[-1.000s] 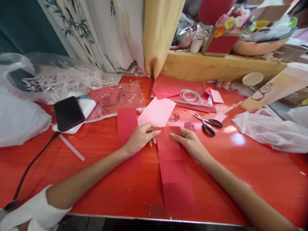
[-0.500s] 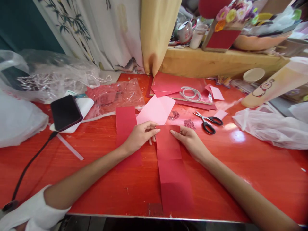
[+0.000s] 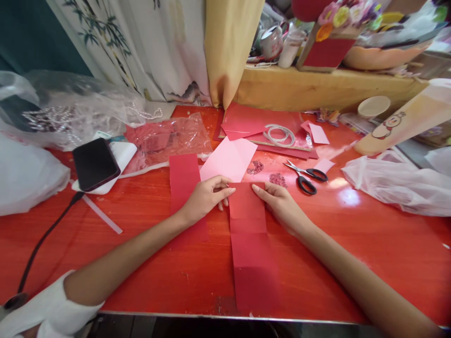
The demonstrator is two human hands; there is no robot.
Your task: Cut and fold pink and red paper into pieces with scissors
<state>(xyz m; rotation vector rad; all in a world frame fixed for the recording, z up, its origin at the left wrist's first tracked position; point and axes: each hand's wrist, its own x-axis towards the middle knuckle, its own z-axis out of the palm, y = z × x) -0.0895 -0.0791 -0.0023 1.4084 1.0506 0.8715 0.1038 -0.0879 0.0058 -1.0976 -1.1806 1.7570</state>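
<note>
A long red paper strip (image 3: 248, 249) with crosswise creases runs toward the table's front edge. Its far end is pinched at the left corner by my left hand (image 3: 207, 197) and at the right corner by my right hand (image 3: 276, 202). Both thumbs lie on top; the fingers beneath are partly hidden. Left of it, a second red paper strip (image 3: 184, 176) lies flat, partly covered by my left hand and forearm. Pink paper (image 3: 229, 159) lies just beyond my hands. Black-handled scissors (image 3: 306, 176) rest to the right with blades apart.
On the red table (image 3: 141, 267), a phone (image 3: 96, 164) with a cable lies at left near plastic bags (image 3: 28, 173). Red sheets (image 3: 246, 122) with a coiled clear tube (image 3: 278, 135) lie at the back. A tall cup (image 3: 405, 117) and a crumpled bag (image 3: 394, 188) are at right.
My right hand has shifted very slightly right along the strip's far edge. Both hands keep their pinch; the view has moved a little.
</note>
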